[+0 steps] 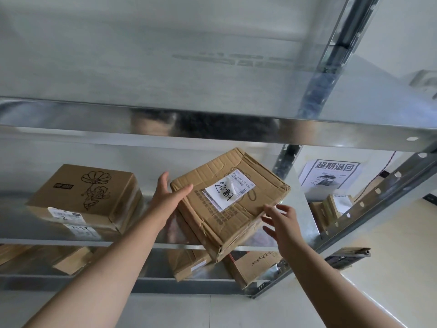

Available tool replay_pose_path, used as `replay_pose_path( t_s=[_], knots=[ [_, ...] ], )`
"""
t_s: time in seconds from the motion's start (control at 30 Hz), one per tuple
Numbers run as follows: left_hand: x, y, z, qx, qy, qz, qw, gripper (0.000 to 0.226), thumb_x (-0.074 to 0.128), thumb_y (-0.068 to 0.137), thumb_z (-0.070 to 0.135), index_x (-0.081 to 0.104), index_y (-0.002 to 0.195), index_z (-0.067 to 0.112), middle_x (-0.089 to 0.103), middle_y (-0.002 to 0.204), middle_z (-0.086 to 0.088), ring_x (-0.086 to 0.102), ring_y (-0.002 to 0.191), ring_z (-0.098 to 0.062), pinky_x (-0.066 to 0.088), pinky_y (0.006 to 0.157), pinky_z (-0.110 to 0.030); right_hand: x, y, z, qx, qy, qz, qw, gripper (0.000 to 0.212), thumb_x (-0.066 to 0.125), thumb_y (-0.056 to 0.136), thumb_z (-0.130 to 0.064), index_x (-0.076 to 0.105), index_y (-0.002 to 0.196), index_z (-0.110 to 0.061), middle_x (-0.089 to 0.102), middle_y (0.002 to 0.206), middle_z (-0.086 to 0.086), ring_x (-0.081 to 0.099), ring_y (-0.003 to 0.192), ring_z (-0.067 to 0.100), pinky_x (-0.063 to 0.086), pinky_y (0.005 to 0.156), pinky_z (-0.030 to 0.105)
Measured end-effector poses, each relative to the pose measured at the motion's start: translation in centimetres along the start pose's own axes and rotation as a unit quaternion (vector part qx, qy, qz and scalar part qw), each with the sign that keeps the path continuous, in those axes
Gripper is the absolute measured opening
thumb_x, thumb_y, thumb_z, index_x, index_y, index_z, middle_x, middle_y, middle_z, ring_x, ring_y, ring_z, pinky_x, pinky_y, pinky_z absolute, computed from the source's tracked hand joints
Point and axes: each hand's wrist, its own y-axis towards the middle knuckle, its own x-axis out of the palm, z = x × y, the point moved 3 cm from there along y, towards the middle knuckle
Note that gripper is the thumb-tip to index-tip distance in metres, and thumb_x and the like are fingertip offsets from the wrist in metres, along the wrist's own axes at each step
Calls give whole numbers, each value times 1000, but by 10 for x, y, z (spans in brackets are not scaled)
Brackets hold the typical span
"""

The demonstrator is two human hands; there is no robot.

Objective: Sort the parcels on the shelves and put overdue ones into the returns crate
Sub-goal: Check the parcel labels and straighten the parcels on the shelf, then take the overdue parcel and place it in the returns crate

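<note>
1. A worn brown box sits tilted on the metal shelf, with its near corner sticking out over the shelf edge.
2. The left hand lies on the box's far left corner, fingers straight, thumb on top.
3. The right hand is at the box's right side, fingers spread apart; its fingertips touch the edge.
4. A white label with black writing is on top of the box.
5. Another box with a flower drawing sits on the left.
6. A paper sign hangs on the far right.
</note>
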Motion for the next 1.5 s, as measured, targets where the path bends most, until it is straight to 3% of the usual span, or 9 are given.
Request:
replay_pose_path(
  t_s=[0.13,0.23,0.37,0.57,0.83,1.0,1.07,1.27,1.5],
  knots=[
    [-4,-7,10,19,73,-12,997,63,61,78,69,71,84,6,69,75,-4,66,77,-25,51,76,-34,4,-4,-8,-37,-22,-61,997,69,78,83,-19,35,137,-16,56,126,3,64,101,17,54,71,26],
    [11,-17,-1,-32,78,-137,987,80,69,60,77,61,112,18,67,98,5,64,93,-19,51,80,-34,12,-8,-15,-38,-106,-124,986,106,89,65,-23,25,150,-17,51,136,6,63,103,16,57,72,24],
    [20,-34,-8,-61,-9,-189,980,96,80,57,67,42,137,29,62,129,3,60,115,-21,48,101,-49,30,-15,-20,-98,-268,-47,957,106,98,49,-25,37,136,-22,51,126,0,57,109,16,56,91,36],
    [19,-45,-28,-24,-17,-175,984,83,86,69,26,35,134,29,61,125,3,59,115,-20,46,104,-46,48,-26,-23,-140,-364,64,919,86,82,61,-63,39,122,-21,49,118,-3,58,108,21,52,92,46],
    [18,-72,-41,4,-27,-166,986,82,83,73,10,33,136,27,59,117,10,58,112,-14,44,105,-40,36,-50,-3,-128,-367,105,915,72,77,66,-66,39,112,-25,57,114,-3,62,101,23,52,80,41],
    [21,-151,-57,-12,-9,-155,988,74,79,77,8,34,131,30,56,105,21,55,101,3,42,76,-7,-3,-98,36,-120,-375,97,914,72,76,62,-71,39,108,-29,60,112,-5,63,99,25,54,81,44],
    [36,-195,-65,-37,-40,-142,988,72,77,79,4,34,131,29,56,105,21,56,115,-12,41,78,-14,-36,-121,53,-125,-370,76,918,72,76,61,-72,39,106,-30,60,112,-6,63,100,24,55,81,45],
    [92,-308,-110,-114,-34,-153,981,91,79,79,13,21,148,24,59,124,9,55,116,-15,39,107,-37,-131,-168,109,-115,-364,43,923,73,78,60,-69,41,110,-30,58,111,-7,63,98,21,56,80,44],
    [187,-398,-135,-162,-5,-233,959,86,85,72,19,31,138,31,67,120,1,66,108,-21,52,96,-50,-273,-209,173,-31,-337,86,937,64,78,59,-67,43,101,-36,63,102,-14,64,87,10,56,72,36]
  ],
)
